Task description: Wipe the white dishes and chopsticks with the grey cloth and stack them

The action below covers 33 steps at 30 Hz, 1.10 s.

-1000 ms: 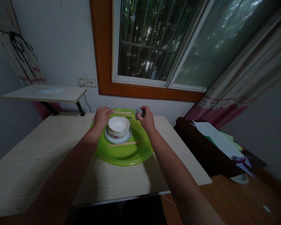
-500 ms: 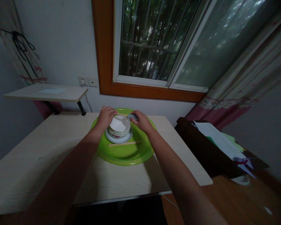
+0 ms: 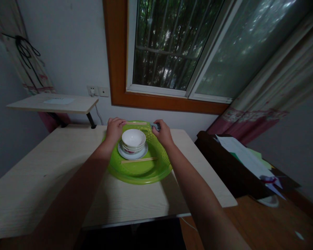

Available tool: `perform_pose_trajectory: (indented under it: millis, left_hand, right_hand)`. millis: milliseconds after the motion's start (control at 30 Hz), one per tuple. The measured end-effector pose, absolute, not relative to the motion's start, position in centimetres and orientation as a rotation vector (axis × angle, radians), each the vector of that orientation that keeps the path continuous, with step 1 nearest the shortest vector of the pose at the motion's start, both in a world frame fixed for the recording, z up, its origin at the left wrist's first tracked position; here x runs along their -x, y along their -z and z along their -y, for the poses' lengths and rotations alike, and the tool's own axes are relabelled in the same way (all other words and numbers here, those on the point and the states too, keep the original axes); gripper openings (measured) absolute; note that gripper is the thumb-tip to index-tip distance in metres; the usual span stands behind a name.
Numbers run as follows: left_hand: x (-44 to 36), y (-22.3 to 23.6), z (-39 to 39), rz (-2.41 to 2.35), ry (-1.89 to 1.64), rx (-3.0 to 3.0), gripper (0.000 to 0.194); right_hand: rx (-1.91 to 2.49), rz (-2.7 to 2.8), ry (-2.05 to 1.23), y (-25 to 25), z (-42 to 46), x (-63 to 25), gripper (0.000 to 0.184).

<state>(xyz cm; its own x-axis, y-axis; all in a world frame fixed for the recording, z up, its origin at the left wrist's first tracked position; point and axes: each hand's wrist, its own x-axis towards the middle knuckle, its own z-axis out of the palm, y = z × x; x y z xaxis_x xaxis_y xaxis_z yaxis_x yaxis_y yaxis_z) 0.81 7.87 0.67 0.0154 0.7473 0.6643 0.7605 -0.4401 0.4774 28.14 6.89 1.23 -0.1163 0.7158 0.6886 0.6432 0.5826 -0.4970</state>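
My left hand [image 3: 115, 127] pinches one end of a pair of light wooden chopsticks [image 3: 136, 123], which point right above the far side of a green plastic basin [image 3: 141, 177]. Closed on a crumpled grey cloth [image 3: 155, 126], my right hand [image 3: 162, 132] is just right of the chopsticks' free ends. Below and between my hands, a stack of white bowls [image 3: 134, 139] sits on a white plate [image 3: 122, 153] in the basin. In front of the plate lie more chopsticks [image 3: 139, 160].
The basin stands on a pale wooden table [image 3: 130, 205]. A small raised shelf [image 3: 54, 104] with a paper on it is at the back left, and a wall with a window [image 3: 177, 45] rises behind. Right of the table, papers [image 3: 241, 156] lie on a dark brown piece of furniture.
My right hand and the cloth have moved right, off the chopsticks' ends. My left hand has shifted slightly left, and the chopsticks now lie more level.
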Motion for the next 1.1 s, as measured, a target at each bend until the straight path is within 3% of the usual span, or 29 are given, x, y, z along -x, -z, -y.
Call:
perform_pose_trajectory:
  millis: [233,533,767,1100]
  left_hand:
    - [-0.6,-0.3,-8.4,1.668,1.36,2.251,0.025]
    - [-2.0,-0.5,-7.5,1.501,1.168,2.454,0.023]
    - [-2.0,-0.5,-7.7,1.526,1.234,2.478,0.02]
    - [-1.7,-1.0,-7.5,1.601,1.308,2.413,0.022]
  right_hand:
    - [1.066,1.666,0.002,-1.5,-6.8,-28.4,0.03]
    - [0.79,2.127,0.193,-1.7,-6.2,-27.0,0.024]
    - [0.858,2.236,0.07,-1.3,-6.4,-27.1,0.029]
    - [0.927,2.052,-0.031,-1.0,-7.1,-27.9,0.022]
